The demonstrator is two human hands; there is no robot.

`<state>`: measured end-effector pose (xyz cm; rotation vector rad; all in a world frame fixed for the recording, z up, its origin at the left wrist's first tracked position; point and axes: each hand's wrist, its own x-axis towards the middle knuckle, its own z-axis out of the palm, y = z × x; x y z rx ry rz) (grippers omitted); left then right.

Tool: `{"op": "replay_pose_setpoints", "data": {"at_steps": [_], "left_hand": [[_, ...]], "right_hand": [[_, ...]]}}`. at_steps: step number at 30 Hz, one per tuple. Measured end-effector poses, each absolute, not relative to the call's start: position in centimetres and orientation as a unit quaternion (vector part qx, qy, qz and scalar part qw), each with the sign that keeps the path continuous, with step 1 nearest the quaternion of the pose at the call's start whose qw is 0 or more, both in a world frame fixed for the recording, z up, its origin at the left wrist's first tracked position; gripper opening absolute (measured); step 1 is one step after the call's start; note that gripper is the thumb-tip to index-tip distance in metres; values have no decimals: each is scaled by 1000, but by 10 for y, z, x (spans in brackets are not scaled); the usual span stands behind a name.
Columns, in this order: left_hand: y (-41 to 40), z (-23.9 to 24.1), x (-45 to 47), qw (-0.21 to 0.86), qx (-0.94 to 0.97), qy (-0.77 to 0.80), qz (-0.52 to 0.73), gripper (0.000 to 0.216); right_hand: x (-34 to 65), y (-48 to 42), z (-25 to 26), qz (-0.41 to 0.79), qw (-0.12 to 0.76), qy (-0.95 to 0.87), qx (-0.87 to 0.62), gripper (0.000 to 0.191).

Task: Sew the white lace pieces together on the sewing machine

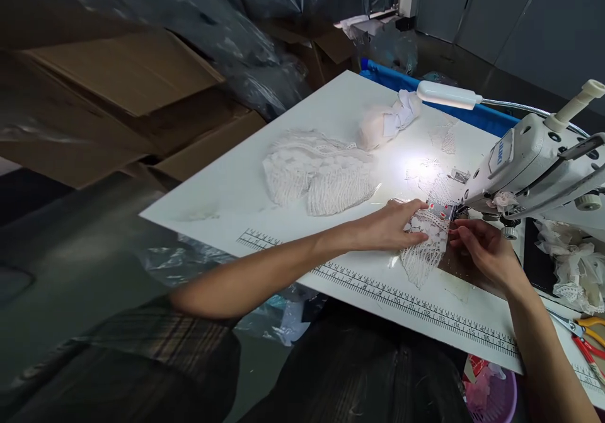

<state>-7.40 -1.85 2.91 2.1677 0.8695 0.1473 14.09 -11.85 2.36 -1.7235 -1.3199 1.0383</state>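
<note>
A strip of white lace (422,256) lies on the white sewing table (246,190), running up under the foot of the white sewing machine (534,164). My left hand (394,224) rests flat on the lace left of the needle, fingers stretched out and pressing it down. My right hand (482,249) sits just right of the lace below the machine head, fingers curled and pinching the lace's edge near the needle plate (439,210).
A pile of white lace (316,171) and a rolled bundle of fabric (385,120) lie further back. A lamp (447,94) shines on the table. Scissors (583,338) and more lace (571,262) sit at right. Cardboard boxes (123,101) stand left; a printed ruler (401,300) lines the table's near edge.
</note>
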Motion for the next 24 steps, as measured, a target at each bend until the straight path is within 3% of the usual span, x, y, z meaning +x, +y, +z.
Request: {"op": "replay_pose_setpoints", "data": {"at_steps": [4, 9, 12, 17, 24], "left_hand": [[-19, 25, -74, 373, 862, 336, 71, 63], [-20, 26, -71, 364, 856, 356, 92, 61], [-19, 28, -70, 379, 843, 370, 88, 62], [-16, 31, -73, 414, 837, 354, 62, 66], [-13, 34, -72, 404, 834, 374, 40, 66]], "right_hand": [[146, -131, 10, 165, 280, -680, -657, 32], [142, -133, 2, -54, 179, -789, -586, 34], [146, -127, 1, -69, 156, -794, -584, 36], [153, -121, -5, -14, 191, -781, -595, 40], [144, -121, -17, -59, 181, -763, -617, 40]]}}
